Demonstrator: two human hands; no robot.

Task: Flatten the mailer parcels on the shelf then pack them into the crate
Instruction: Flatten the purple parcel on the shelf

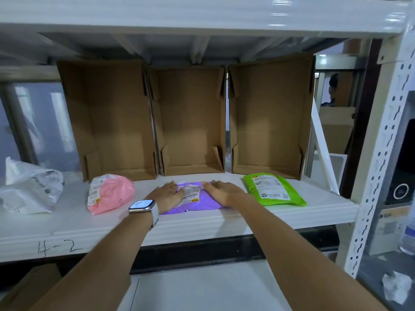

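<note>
A purple mailer parcel [203,204] lies flat at the front of the white shelf [202,223]. My left hand [167,193] and my right hand [221,191] both rest palm-down on it, fingers spread, one at each side of its white label. A puffy pink mailer [110,193] sits to the left, and a flat green mailer [272,189] lies to the right. Behind them stand three open cardboard crates: left [112,117], middle [190,120] and right [269,115], all without contents.
A crumpled white plastic parcel [29,187] lies at the shelf's far left. A perforated white upright [381,153] frames the right side, with boxes and a bottle beyond it. A person sits in the background at the right. "4-2" is written on the shelf edge.
</note>
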